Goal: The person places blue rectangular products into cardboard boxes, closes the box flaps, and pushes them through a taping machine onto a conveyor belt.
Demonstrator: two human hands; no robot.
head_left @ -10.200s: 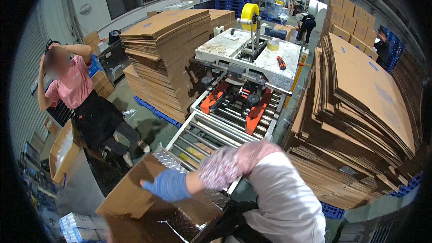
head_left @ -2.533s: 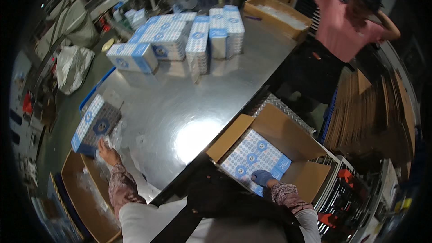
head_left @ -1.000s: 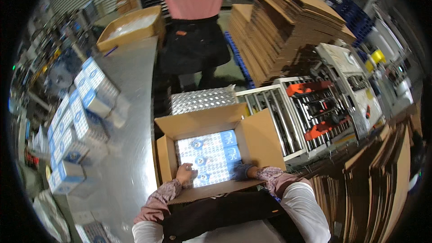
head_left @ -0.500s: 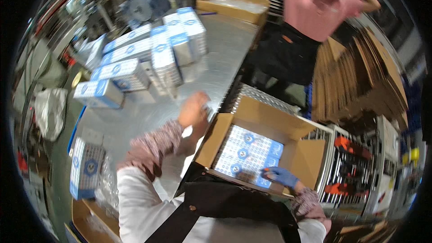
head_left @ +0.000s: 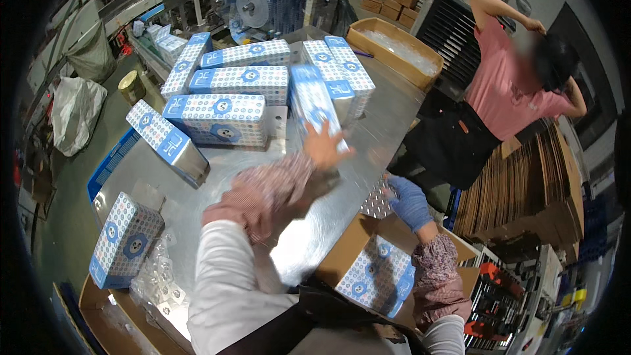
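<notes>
My left hand (head_left: 325, 146) is bare, its fingers spread against the near end of a blue-and-white patterned pack (head_left: 314, 100) on the metal table. It reaches to this pack without wrapping round it. My right hand (head_left: 409, 202), in a blue glove, hovers at the far side of an open cardboard carton (head_left: 351, 246), fingers stretched and nothing visible in them. Inside the carton lie similar packs (head_left: 376, 275), side by side. More patterned packs, such as a long one (head_left: 220, 121) and a tilted one (head_left: 167, 141), lie left of my left hand.
The metal table (head_left: 230, 200) carries a lone pack (head_left: 125, 240) and clear plastic wrap (head_left: 158, 279) at near left. A shallow cardboard box (head_left: 394, 49) sits at the far end. Right of it stands a person in pink (head_left: 503, 85), near stacked flat cartons (head_left: 526, 190).
My view has swung toward the table. My left hand has reached forward to a pack and spread its fingers. My right hand has risen from the packs in the carton to its far side.
</notes>
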